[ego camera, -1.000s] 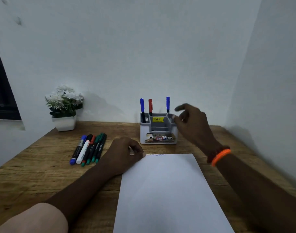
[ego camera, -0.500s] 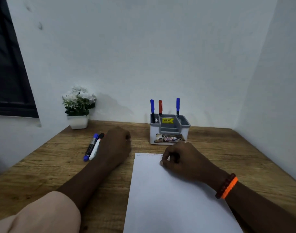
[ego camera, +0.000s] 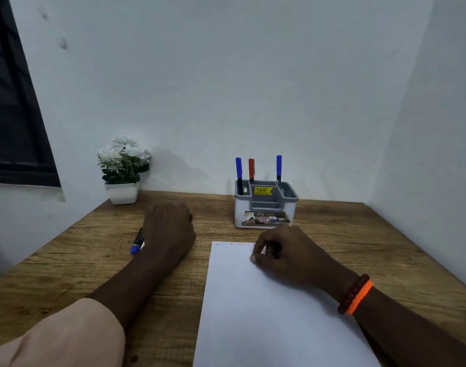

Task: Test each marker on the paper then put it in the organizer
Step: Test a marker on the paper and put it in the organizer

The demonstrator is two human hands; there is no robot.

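A white sheet of paper (ego camera: 266,313) lies on the wooden table in front of me, with faint scribbles (ego camera: 237,244) along its top edge. My right hand (ego camera: 284,252) rests on the paper's top, fingers curled, with nothing visible in it. My left hand (ego camera: 169,229) lies knuckles-up over the loose markers left of the paper. Only one blue-capped marker (ego camera: 137,242) shows beside it, and whether the fingers grip a marker is hidden. Behind the paper stands the grey-and-white organizer (ego camera: 240,215). It holds a blue marker (ego camera: 238,168), a red marker (ego camera: 251,168) and another blue marker (ego camera: 279,165).
A small white pot of white flowers (ego camera: 123,170) stands at the back left by the wall. A dark window (ego camera: 12,128) is at the far left. White walls close the table at the back and right.
My right hand left the organizer and came down onto the top of the paper. My left hand moved from the paper's corner leftward onto the loose markers, covering most of them.
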